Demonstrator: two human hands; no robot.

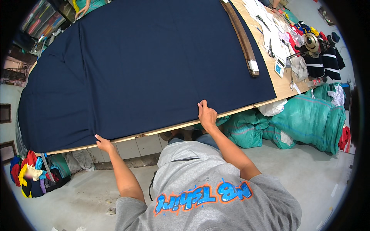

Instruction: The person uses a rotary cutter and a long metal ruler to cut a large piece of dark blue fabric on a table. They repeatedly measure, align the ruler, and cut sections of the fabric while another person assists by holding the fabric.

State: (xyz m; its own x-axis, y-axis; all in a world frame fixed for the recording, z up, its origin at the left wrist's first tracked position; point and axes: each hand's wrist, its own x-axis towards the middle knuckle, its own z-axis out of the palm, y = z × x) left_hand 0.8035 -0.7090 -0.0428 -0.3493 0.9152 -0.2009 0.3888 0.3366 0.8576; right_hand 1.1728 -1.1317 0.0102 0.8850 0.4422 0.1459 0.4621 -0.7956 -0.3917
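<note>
A wide sheet of dark navy fabric (150,65) covers most of the table, its near edge running along the table's front. My left hand (104,143) is closed on that edge, thumb on top, near a long fold (88,77) in the cloth. Further right, my right hand (207,114) pinches the same edge with bent fingers; its fingertips are partly hidden. Toward the right end of the fabric lies a long, dark wooden bar (242,36) with white wrapping at its near end.
Scissors (271,49), a calculator (280,67) and papers (271,30) lie on the table's bare right end. Green sacks (308,119) stand below it. Colourful cloth (32,173) is heaped at lower left. Another person's hand (82,10) rests at the far left edge.
</note>
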